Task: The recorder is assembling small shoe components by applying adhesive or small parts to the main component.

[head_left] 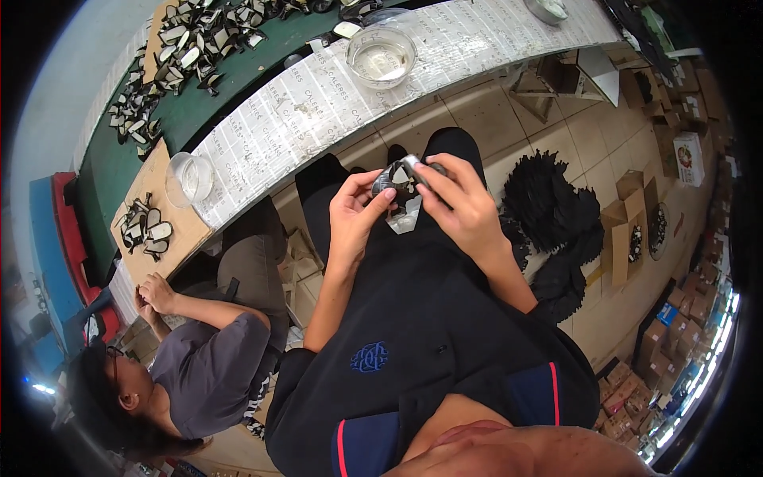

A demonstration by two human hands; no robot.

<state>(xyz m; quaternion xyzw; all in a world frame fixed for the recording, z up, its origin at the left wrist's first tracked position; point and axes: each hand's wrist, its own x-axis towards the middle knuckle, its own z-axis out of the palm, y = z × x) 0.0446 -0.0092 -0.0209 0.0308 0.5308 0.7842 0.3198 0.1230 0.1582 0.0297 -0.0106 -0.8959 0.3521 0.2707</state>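
Note:
Above my lap I hold a small black shoe upper [385, 184] with a pale lining piece that hangs at its lower end. My left hand [359, 208] grips its left side, thumb on the near face and fingers behind. My right hand [461, 199] is closed at the upper right edge, with thumb and fingertips pinching near a small whitish part [410, 161]. The fingers partly cover the upper, so its full shape cannot be made out.
A paper-covered bench [294, 119] curves ahead, bearing a clear round bowl [381, 58] and a clear plastic tub [189, 180]. Similar black-and-cream pieces [191, 48] heap on the green belt [95, 171] beyond. A co-worker [211, 358] sits at left; black strips [548, 199] and cartons [628, 230] are at right.

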